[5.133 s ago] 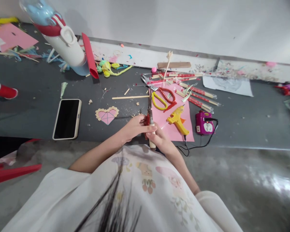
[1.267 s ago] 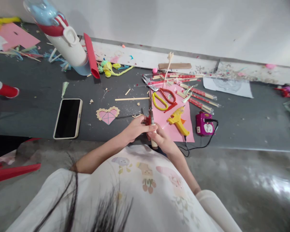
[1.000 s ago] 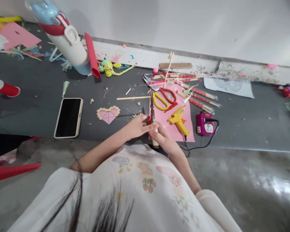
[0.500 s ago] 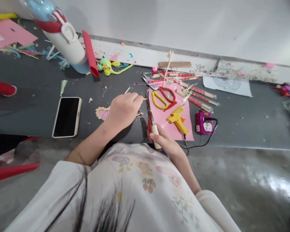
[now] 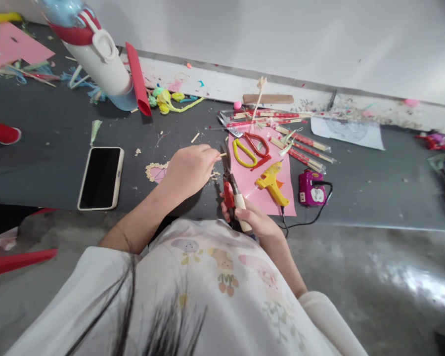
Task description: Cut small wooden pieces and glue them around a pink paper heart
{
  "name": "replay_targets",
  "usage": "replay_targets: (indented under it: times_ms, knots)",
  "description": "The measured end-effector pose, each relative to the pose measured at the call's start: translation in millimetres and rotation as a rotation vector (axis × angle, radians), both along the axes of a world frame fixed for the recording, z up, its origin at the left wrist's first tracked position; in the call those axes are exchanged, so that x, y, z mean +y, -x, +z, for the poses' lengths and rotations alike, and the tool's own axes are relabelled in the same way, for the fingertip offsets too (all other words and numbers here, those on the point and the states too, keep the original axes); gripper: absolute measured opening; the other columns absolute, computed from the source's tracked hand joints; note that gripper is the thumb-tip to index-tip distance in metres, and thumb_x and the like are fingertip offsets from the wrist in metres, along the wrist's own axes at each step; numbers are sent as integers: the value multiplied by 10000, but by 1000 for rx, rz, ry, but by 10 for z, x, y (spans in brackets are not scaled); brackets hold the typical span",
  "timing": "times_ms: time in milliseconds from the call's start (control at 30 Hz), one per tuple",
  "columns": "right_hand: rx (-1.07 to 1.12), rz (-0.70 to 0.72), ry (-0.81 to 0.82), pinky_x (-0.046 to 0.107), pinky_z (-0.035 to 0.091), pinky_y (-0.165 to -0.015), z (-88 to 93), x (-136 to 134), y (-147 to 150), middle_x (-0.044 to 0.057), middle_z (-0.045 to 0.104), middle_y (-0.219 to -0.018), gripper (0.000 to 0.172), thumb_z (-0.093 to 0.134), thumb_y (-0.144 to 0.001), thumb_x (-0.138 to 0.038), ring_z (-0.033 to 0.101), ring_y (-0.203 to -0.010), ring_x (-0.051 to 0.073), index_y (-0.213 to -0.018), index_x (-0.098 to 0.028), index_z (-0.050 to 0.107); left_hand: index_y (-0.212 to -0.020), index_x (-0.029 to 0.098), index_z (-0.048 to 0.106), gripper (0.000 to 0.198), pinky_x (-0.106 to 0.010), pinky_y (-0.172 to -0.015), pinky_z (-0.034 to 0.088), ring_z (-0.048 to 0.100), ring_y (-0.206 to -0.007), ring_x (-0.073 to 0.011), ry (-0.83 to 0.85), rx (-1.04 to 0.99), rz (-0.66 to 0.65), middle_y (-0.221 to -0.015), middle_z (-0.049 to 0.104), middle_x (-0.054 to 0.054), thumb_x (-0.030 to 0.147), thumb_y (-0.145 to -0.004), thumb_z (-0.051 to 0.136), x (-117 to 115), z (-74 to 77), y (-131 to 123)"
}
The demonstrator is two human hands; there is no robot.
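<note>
My left hand (image 5: pixel 188 167) is closed in a pinch on a thin wooden stick (image 5: pixel 223 155), whose end pokes out to the right of my fingers. My right hand (image 5: pixel 252 221) grips the red and cream handles of a pair of cutters (image 5: pixel 231 185); the blades point away from me and stand apart right by the stick's tip. A pink heart edged with small wooden bits (image 5: pixel 155 171) lies just left of my left hand, partly hidden by it. All this sits on a dark table (image 5: pixel 52 148).
A pink sheet (image 5: pixel 261 190) carries a yellow glue gun (image 5: pixel 271 184) and yellow-and-red scissors (image 5: pixel 249 148). A magenta power socket (image 5: pixel 309 188) and red-wrapped chopsticks (image 5: pixel 304 148) lie right of it. A phone (image 5: pixel 100 177) lies left, a white bottle (image 5: pixel 96 54) and red roll (image 5: pixel 137 84) behind.
My left hand left the cutters, reached forward and picked up the stick from the table. It now holds the stick's end at the cutter blades, which have spread apart.
</note>
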State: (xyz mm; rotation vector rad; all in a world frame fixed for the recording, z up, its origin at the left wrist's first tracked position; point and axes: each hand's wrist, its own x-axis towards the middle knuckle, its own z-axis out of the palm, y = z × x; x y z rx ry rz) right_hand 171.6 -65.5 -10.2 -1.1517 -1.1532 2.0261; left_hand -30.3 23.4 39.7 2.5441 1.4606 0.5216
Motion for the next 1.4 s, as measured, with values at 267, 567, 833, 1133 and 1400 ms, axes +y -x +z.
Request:
replay_targets:
  times_ms: [267, 567, 833, 1133, 1400]
  knots:
    - [-69, 7, -58, 324, 405, -704, -5, 21, -8, 9, 529, -868, 357, 606, -831, -486, 491, -763, 165, -1027, -210, 493, -948, 156, 695, 278, -299, -658, 400, 673, -822, -196, -40, 88, -29, -868, 716, -69, 266, -995, 443, -7, -2, 13]
    - [-134, -81, 5, 310, 381, -658, 39, -13, 54, -9, 533, -815, 329, 615, -826, -457, 492, -735, 158, -1025, -210, 527, -934, 148, 686, 277, -319, -659, 420, 659, -819, -208, -100, 147, -37, -841, 693, -75, 219, -987, 423, 6, -5, 11]
    - [-23, -211, 35, 296, 396, -619, -77, 29, 165, -21, 544, -767, 339, 620, -838, -453, 507, -679, 140, -1052, -208, 526, -1123, 171, 661, 259, -381, -869, 465, 651, -997, -229, -275, -93, 3, -1070, 708, -110, 221, -970, 459, -141, -77, -68]
    - [-150, -225, -174, 338, 449, -717, -52, 76, 164, 27, 581, -880, 409, 608, -839, -539, 553, -825, 193, -1084, -223, 522, -1254, 176, 541, 532, -314, -820, 534, 658, -1033, -206, 785, -763, 11, -1196, 672, -113, 468, -829, 670, -393, -414, -234]
    - [-231, -185, -241, 368, 477, -825, -105, 63, 165, 89, 597, -1109, 455, 606, -841, -497, 561, -1011, 224, -1150, -195, 464, -964, 131, 608, 452, -293, -800, 501, 640, -896, -176, 1297, -1226, 72, -965, 669, -70, 372, -656, 835, -419, -473, -367]
